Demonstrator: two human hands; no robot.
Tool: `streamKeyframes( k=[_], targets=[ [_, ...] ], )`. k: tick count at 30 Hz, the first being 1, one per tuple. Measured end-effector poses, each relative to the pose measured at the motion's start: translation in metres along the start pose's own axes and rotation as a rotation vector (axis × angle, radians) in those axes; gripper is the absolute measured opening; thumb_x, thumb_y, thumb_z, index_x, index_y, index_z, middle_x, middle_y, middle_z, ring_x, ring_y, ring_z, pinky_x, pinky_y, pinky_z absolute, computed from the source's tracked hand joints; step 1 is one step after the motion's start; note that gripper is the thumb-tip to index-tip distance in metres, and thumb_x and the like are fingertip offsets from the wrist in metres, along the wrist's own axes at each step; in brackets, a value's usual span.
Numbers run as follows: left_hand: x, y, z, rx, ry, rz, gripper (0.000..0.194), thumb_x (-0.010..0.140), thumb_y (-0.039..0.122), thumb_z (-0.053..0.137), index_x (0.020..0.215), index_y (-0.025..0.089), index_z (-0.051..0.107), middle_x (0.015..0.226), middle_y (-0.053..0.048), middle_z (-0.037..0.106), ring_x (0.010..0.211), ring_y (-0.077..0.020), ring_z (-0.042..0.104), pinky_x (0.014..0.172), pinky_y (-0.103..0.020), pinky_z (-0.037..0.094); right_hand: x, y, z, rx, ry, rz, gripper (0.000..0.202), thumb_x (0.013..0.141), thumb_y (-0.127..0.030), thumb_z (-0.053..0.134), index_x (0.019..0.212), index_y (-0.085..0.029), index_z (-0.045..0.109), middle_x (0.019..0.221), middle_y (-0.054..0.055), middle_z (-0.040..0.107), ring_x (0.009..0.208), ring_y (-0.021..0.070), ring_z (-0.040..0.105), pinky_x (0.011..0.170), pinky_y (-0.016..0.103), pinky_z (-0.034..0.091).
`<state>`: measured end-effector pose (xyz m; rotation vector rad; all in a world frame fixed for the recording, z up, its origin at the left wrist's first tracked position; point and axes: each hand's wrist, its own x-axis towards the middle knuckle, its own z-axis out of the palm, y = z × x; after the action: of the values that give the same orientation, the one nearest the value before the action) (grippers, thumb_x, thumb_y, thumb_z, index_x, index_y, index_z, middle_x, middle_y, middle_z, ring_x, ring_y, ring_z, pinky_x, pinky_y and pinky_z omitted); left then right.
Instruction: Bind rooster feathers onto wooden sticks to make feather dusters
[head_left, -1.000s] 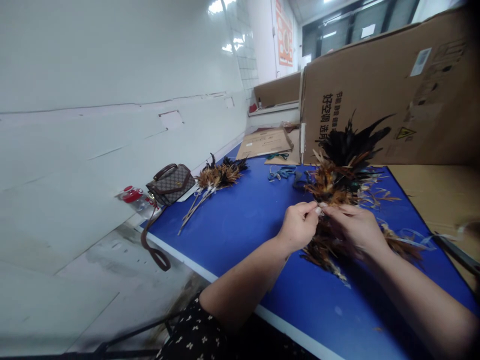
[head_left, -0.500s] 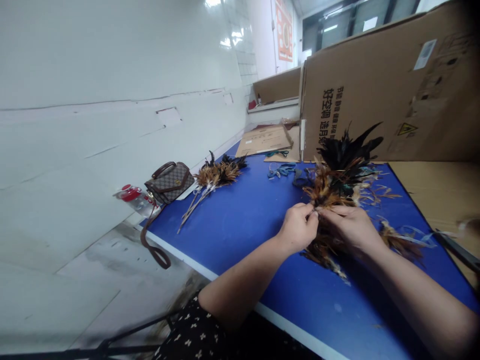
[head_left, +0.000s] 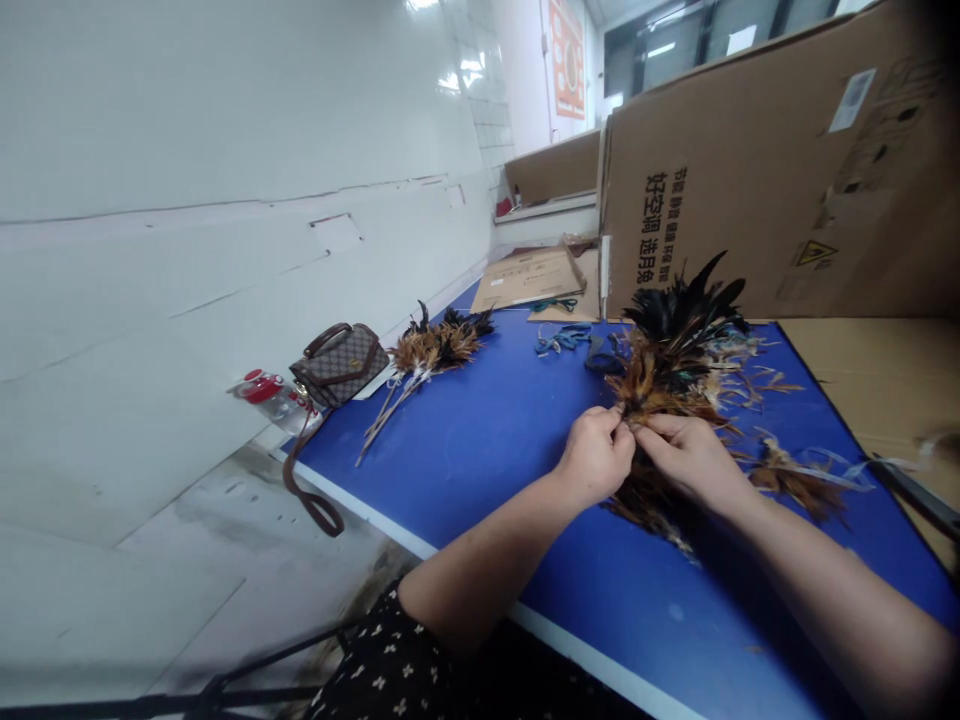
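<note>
A bundle of brown and black feathers (head_left: 675,340) is held above the blue table (head_left: 480,450), its dark tips pointing up and away. My left hand (head_left: 598,452) is closed on the base of the bundle. Close beside it, my right hand (head_left: 694,455) pinches at the same base, its fingertips almost touching those of my left hand. The exact spot between the fingertips is too small to make out. More loose brown feathers (head_left: 649,505) lie under the hands, partly hidden by them.
Feather bunches on sticks (head_left: 439,345) lie at the left, near a patterned handbag (head_left: 341,365) and a bottle (head_left: 274,395). Blue strips (head_left: 562,338) lie farther back. A large cardboard box (head_left: 750,180) stands behind. Scissors (head_left: 915,495) and feathers (head_left: 799,485) are at the right.
The held feather bundle has tilted slightly, its black tips shifting left and down. My right hand has moved slightly left; my left hand is nearly where it was.
</note>
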<state>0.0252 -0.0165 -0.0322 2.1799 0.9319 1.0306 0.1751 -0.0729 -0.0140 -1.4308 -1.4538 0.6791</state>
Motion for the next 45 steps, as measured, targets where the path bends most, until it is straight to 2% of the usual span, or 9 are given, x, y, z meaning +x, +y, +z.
streamKeyframes(
  k=[3, 9, 16, 24, 29, 34, 37, 40, 45],
  targets=[
    [0.001, -0.001, -0.003, -0.024, 0.001, 0.000, 0.025, 0.095, 0.014, 0.054, 0.071, 0.021, 0.051, 0.079, -0.004, 0.060, 0.078, -0.0170, 0.058, 0.079, -0.030, 0.049, 0.000, 0.002, -0.001, 0.001, -0.056, 0.003, 0.047, 0.086, -0.058, 0.064, 0.059, -0.020, 0.060, 0.056, -0.001, 0.049, 0.055, 0.0128, 0.040, 0.050, 0.027, 0.031],
    [-0.001, -0.003, -0.005, -0.058, -0.040, 0.048, 0.028, 0.098, 0.016, 0.052, 0.070, 0.021, 0.049, 0.076, -0.002, 0.055, 0.076, -0.0158, 0.054, 0.074, -0.029, 0.045, 0.001, 0.013, 0.004, 0.069, 0.070, 0.050, 0.048, 0.085, -0.064, 0.072, 0.063, -0.021, 0.071, 0.060, 0.001, 0.061, 0.061, 0.0183, 0.056, 0.054, 0.028, 0.042],
    [-0.005, -0.009, -0.014, -0.043, -0.116, 0.103, 0.027, 0.099, 0.018, 0.051, 0.072, 0.021, 0.049, 0.079, -0.002, 0.054, 0.077, -0.0155, 0.053, 0.076, -0.029, 0.047, 0.002, 0.026, 0.008, 0.038, 0.096, 0.046, 0.038, 0.083, -0.057, 0.077, 0.067, -0.023, 0.077, 0.058, 0.000, 0.065, 0.071, 0.0237, 0.068, 0.059, 0.029, 0.051],
    [-0.010, -0.018, -0.019, -0.078, -0.161, 0.027, 0.026, 0.102, 0.018, 0.050, 0.077, 0.019, 0.058, 0.082, -0.003, 0.059, 0.080, -0.0159, 0.057, 0.077, -0.029, 0.049, 0.001, 0.030, 0.015, -0.011, 0.065, 0.049, 0.043, 0.087, -0.059, 0.071, 0.066, -0.022, 0.077, 0.060, 0.000, 0.064, 0.069, 0.0207, 0.065, 0.060, 0.028, 0.048],
    [-0.013, -0.017, -0.016, -0.109, -0.138, 0.008, 0.030, 0.103, 0.019, 0.048, 0.074, 0.019, 0.053, 0.077, -0.001, 0.057, 0.074, -0.0146, 0.053, 0.073, -0.027, 0.045, 0.000, 0.027, 0.017, -0.054, 0.082, 0.035, 0.048, 0.087, -0.062, 0.068, 0.061, -0.021, 0.072, 0.063, 0.002, 0.066, 0.065, 0.0191, 0.060, 0.058, 0.028, 0.045],
    [-0.015, -0.018, -0.014, -0.089, -0.105, 0.006, 0.029, 0.103, 0.019, 0.048, 0.076, 0.019, 0.058, 0.082, -0.004, 0.063, 0.079, -0.0159, 0.058, 0.078, -0.028, 0.050, -0.001, 0.021, 0.018, -0.059, 0.092, 0.034, 0.054, 0.086, -0.066, 0.069, 0.055, -0.022, 0.064, 0.055, 0.000, 0.057, 0.062, 0.0187, 0.057, 0.056, 0.028, 0.043],
    [-0.015, -0.023, -0.012, -0.076, -0.085, 0.003, 0.024, 0.102, 0.018, 0.047, 0.090, 0.016, 0.068, 0.090, -0.007, 0.068, 0.084, -0.0178, 0.063, 0.083, -0.030, 0.054, -0.004, 0.014, 0.018, -0.055, 0.040, 0.021, 0.057, 0.086, -0.069, 0.069, 0.056, -0.022, 0.059, 0.053, 0.000, 0.054, 0.057, 0.0164, 0.051, 0.051, 0.028, 0.038],
    [-0.013, -0.025, -0.015, 0.023, -0.100, 0.007, 0.026, 0.101, 0.017, 0.048, 0.106, 0.014, 0.073, 0.098, -0.010, 0.071, 0.091, -0.0205, 0.067, 0.088, -0.033, 0.057, -0.009, 0.012, 0.017, -0.111, -0.066, -0.048, 0.054, 0.094, -0.065, 0.061, 0.061, -0.022, 0.060, 0.056, 0.000, 0.055, 0.054, 0.0149, 0.048, 0.052, 0.029, 0.035],
    [-0.008, -0.013, -0.029, 0.346, -0.296, 0.021, 0.033, 0.099, 0.013, 0.045, 0.118, 0.009, 0.071, 0.106, -0.016, 0.071, 0.096, -0.0256, 0.068, 0.094, -0.038, 0.058, -0.006, 0.008, 0.002, -0.436, -0.214, -0.268, 0.038, 0.103, -0.041, 0.049, 0.079, -0.022, 0.072, 0.071, 0.004, 0.072, 0.063, 0.0183, 0.063, 0.064, 0.030, 0.044]
  ],
)
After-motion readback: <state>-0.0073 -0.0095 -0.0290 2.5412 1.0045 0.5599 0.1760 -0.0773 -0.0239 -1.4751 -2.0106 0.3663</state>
